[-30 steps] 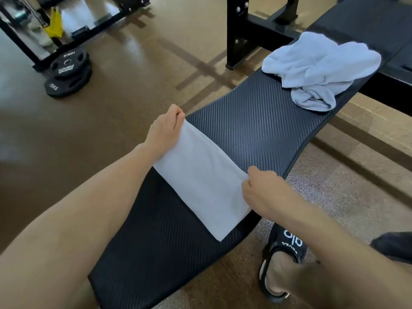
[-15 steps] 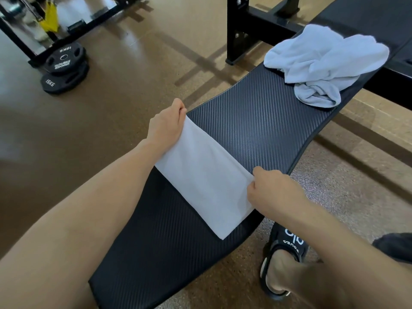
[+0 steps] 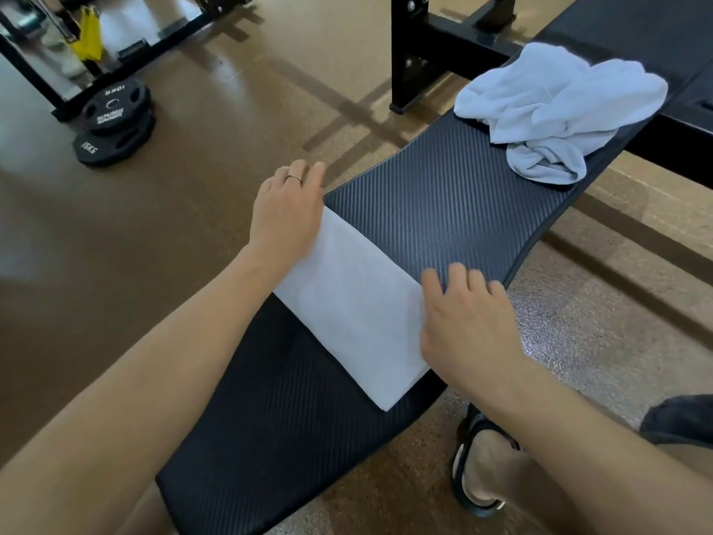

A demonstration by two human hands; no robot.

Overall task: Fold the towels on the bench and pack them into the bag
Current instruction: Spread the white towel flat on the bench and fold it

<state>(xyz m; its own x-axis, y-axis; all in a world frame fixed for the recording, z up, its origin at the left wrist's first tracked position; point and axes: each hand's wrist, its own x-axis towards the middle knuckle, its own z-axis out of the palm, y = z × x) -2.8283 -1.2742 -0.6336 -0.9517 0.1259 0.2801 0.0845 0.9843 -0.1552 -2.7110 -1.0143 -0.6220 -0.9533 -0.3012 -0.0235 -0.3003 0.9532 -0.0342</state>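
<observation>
A person sits astride a black padded bench (image 3: 443, 210) with a ribbed, woven-look cover, both bare forearms reaching forward. Between the two hands lies a white towel (image 3: 355, 303), folded into a long flat strip that runs across the bench.

The left hand (image 3: 287, 214) rests palm down on the strip's far-left end, at the bench's left edge. Its fingers are straight and together, pointing away from the person, and a thin ring shows on one finger. The fingers extend past the towel's corner, so the cloth lies under the palm and heel of the hand rather than in any pinch.

The right hand (image 3: 463, 322) lies palm down at the strip's right side, near the bench's right edge. Its fingers are spread and relaxed, with the tips on the bare bench cover just beyond the towel's far long edge. The palm covers the towel's right edge. Neither hand curls around the cloth.

Well beyond both hands, farther along the bench, a second pale towel (image 3: 555, 110) sits in a crumpled heap, untouched.

Below the right wrist, a foot in a black sandal (image 3: 478, 465) stands on the brown speckled floor (image 3: 231, 110). Far off beyond the left hand, black weight plates (image 3: 114, 125) are stacked on the floor.
</observation>
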